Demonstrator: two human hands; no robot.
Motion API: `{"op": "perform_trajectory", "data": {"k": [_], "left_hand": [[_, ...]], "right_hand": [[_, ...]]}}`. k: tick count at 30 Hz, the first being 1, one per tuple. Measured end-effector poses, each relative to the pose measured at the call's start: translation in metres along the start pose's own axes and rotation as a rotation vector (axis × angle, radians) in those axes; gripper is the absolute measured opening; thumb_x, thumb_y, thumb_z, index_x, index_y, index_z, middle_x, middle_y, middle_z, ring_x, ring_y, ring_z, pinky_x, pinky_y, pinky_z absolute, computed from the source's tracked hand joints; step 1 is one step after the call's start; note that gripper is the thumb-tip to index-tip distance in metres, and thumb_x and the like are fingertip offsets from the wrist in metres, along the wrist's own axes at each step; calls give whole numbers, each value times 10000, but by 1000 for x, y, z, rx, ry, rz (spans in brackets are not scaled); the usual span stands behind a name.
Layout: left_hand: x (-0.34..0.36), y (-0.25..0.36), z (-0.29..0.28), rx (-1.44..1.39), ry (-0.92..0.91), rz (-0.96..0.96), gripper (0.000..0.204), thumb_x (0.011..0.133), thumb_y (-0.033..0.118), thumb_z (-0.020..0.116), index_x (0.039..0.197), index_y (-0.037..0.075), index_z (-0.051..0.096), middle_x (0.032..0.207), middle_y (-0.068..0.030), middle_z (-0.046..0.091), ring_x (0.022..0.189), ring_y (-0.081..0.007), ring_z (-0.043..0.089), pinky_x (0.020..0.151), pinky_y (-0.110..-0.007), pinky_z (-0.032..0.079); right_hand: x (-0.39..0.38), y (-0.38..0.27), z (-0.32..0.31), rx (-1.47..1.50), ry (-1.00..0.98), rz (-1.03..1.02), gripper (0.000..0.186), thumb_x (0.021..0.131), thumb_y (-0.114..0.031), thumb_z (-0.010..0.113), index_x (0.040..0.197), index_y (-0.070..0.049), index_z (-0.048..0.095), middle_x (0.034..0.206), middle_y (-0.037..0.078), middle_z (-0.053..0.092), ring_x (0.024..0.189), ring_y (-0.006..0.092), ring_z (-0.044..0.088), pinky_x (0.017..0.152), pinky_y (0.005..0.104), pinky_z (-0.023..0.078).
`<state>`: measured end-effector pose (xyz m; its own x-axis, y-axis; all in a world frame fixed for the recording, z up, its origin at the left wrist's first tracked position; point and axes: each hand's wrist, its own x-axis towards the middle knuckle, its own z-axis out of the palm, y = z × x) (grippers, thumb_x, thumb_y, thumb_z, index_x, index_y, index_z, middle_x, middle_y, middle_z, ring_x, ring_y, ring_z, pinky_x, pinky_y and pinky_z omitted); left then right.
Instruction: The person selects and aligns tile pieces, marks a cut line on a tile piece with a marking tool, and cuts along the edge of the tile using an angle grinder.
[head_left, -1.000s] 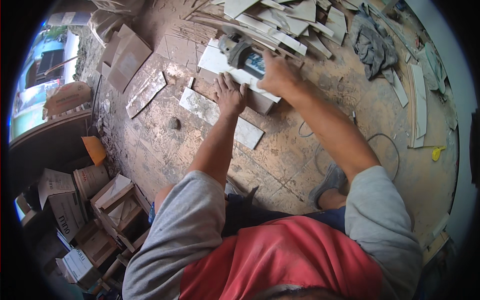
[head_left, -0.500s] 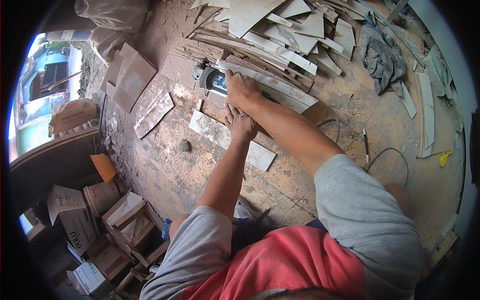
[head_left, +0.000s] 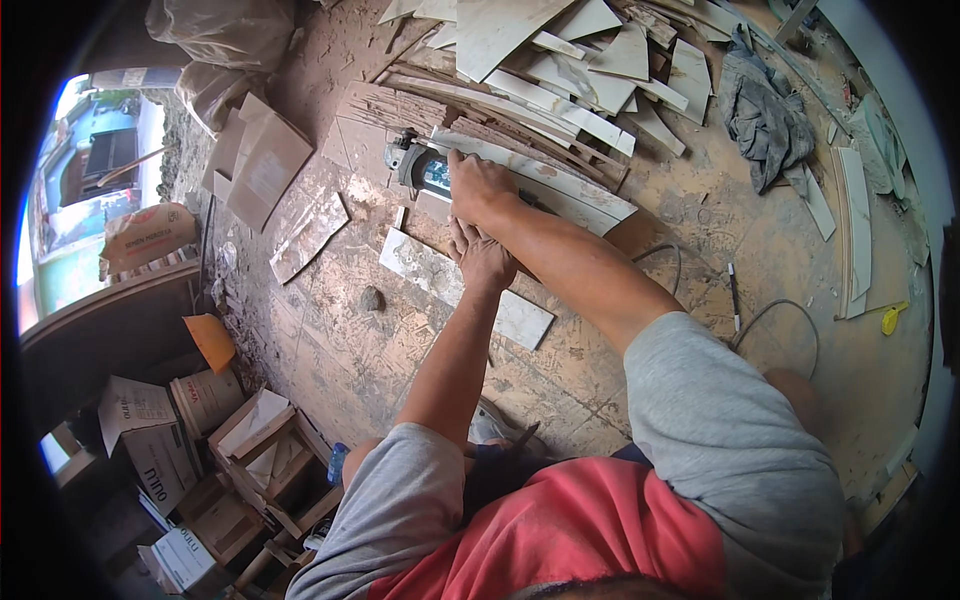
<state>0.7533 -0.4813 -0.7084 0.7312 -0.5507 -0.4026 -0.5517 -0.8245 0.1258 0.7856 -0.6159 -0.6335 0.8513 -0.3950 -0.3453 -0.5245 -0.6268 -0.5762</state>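
Observation:
My right hand (head_left: 481, 190) is wrapped round the body of a blue-and-grey angle grinder (head_left: 432, 172), whose metal head (head_left: 400, 155) points to the left. Beneath and beside the tool lies a long white marbled tile (head_left: 575, 193) on the floor. Just below my right wrist is my left hand (head_left: 486, 264), palm down with its fingers spread, close to the tile's near edge; what its palm rests on is hidden. A second marbled tile strip (head_left: 425, 264) passes under my left forearm. The grinder's cutting disc cannot be made out.
Broken tile pieces (head_left: 520, 40) are heaped beyond my hands. A grey cloth (head_left: 765, 115) lies at the far right. Nearer are a cable (head_left: 815, 335) and a marker pen (head_left: 734, 290). A stone (head_left: 372, 298) and a tile offcut (head_left: 310, 238) lie left; cartons (head_left: 150, 440) stand lower left.

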Motion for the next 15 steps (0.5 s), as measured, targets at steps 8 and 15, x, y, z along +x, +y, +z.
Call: {"op": "perform_trajectory", "data": {"k": [8,15], "left_hand": [[-2,1,-3,-16,-16,7,806,903,556,441,1552,174,153,1599,-248,50,1473,-453,-26,1147,-592,64],[0,0,-2,-46,7,9,811,899,572,437,1552,183,154,1598,-251,45,1474,-448,-38,1145,-592,69]], "right_hand": [[3,0,2,35,12,9,606,747,-187,759,1248,-24,458,1086,223,657,1021,359,669,861,418,558],[4,0,3,27,11,3,603,745,-181,758,1242,-15,460,1086,225,657,1020,362,669,863,418,558]]}}
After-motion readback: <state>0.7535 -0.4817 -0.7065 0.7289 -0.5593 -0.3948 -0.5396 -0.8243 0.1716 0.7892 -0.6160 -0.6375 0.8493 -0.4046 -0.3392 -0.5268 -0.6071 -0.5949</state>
